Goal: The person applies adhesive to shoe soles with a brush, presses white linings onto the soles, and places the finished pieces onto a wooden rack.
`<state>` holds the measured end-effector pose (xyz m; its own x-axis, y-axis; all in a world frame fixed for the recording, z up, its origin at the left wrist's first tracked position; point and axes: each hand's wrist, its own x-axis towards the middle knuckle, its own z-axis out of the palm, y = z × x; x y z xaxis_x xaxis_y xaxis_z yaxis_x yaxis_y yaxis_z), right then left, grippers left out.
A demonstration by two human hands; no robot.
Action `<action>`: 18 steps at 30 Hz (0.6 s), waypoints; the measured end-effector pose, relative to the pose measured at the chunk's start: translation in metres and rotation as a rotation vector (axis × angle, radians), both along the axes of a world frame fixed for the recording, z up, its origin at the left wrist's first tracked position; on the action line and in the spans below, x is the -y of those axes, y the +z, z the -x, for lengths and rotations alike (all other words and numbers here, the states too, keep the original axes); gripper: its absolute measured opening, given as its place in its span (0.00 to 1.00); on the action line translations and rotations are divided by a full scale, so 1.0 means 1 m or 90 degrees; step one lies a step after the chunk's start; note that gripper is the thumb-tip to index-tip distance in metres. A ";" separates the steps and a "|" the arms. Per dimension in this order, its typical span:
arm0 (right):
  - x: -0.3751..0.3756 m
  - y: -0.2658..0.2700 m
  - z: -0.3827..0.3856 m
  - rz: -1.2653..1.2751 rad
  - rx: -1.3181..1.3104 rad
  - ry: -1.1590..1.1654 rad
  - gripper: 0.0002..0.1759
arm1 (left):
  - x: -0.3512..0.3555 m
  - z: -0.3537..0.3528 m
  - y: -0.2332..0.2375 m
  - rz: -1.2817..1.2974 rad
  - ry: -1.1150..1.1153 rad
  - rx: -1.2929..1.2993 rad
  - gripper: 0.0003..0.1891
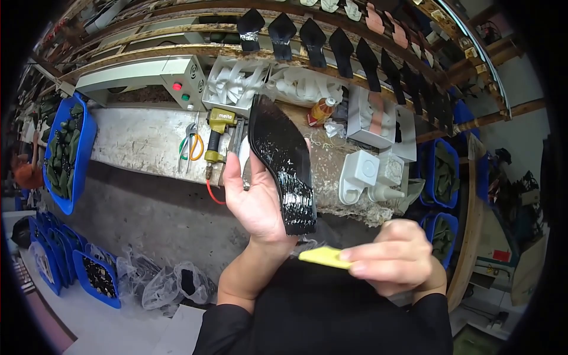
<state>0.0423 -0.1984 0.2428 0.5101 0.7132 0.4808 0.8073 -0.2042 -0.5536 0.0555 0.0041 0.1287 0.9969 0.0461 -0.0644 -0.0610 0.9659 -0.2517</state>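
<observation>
The left hand (257,204) is raised palm-up and closed around a glossy black sole piece (283,160), thumb up beside one edge and fingers wrapped behind it; the piece stands nearly upright in that grip, its long axis running from a squared, wet-looking lower end just above the wrist up to a narrower tip above the fingers; its shiny face is turned toward the camera; the right hand (396,257) sits lower and off to the side, near the piece's lower end but apart from it, fingers pinched shut on a small flat yellow pad (322,256); the pad's free end points toward the left wrist and lies just below the bottom edge of the piece, not touching it; both forearms rise from dark sleeves; beyond the left hand a desk (142,139) carries a yellow air tool (220,133) and orange-handled snips (192,145); above that hand hangs a rack of black soles (355,53).
</observation>
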 end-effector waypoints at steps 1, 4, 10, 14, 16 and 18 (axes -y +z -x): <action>0.001 -0.001 0.005 -0.019 0.005 0.002 0.05 | -0.001 0.003 -0.001 -0.003 -0.010 -0.020 0.29; 0.003 -0.005 -0.002 0.033 -0.003 0.036 0.04 | -0.001 0.004 0.001 0.022 -0.054 -0.004 0.29; -0.010 0.010 -0.031 0.003 0.020 0.091 0.04 | -0.009 -0.001 0.012 0.056 -0.102 -0.004 0.29; 0.001 0.007 -0.020 0.032 0.027 0.105 0.05 | -0.005 0.007 0.016 0.044 -0.141 0.008 0.30; -0.001 0.007 -0.027 0.096 0.035 0.158 0.05 | -0.010 0.007 0.017 0.035 -0.132 0.038 0.31; -0.009 0.011 -0.028 0.078 0.046 0.155 0.04 | -0.013 0.007 0.020 0.033 -0.118 0.011 0.31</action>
